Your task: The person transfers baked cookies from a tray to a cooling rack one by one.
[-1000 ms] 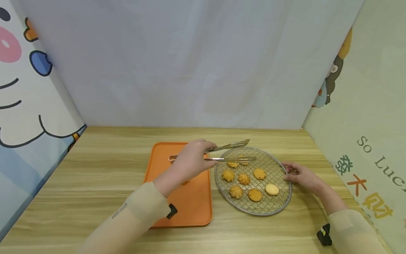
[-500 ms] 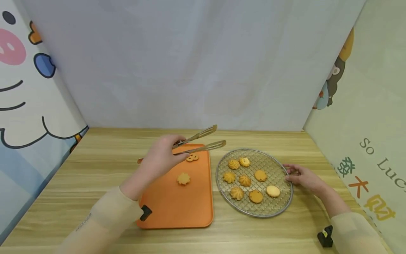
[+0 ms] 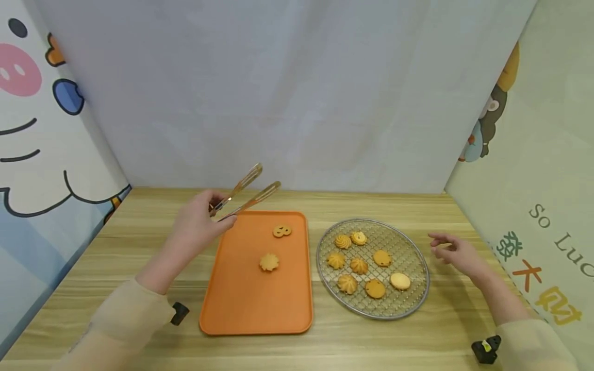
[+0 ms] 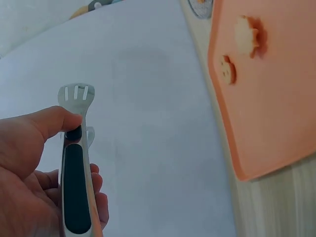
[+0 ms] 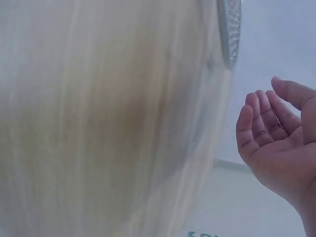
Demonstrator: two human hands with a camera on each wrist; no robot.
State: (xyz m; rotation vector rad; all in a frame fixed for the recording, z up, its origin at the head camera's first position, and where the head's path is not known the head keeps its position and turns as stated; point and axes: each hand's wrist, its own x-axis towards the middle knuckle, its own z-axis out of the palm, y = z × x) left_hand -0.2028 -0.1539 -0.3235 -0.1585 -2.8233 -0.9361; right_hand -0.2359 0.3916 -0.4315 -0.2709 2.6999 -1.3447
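My left hand point(image 3: 197, 219) grips a pair of metal serving tongs point(image 4: 75, 182), its thumb on the dark-inlaid handle. The slotted ends of the tongs stand apart with nothing between them, above the far left corner of an orange tray point(image 3: 255, 309). On that tray lie a pretzel-shaped cookie point(image 3: 282, 231) and a scalloped cookie point(image 3: 269, 262). My right hand point(image 3: 459, 253) hovers just right of a round wire rack point(image 3: 408, 304), fingers loosely bent and holding nothing. Several cookies rest on the rack, among them a swirled cookie point(image 3: 359, 266) and a pale oval one point(image 3: 400, 281).
Tray and rack sit side by side on a wooden table point(image 3: 352, 345), a narrow strip of wood between them. A pale curtain point(image 3: 287, 103) rises behind the table's far edge. Printed panels stand at both sides, the right panel point(image 3: 547, 206) close to my right arm.
My left hand has carried the tongs leftward from over the rack to beyond the tray's far left corner, uncovering the tray's cookies. My right hand has let go of the rack's rim and drawn back right.
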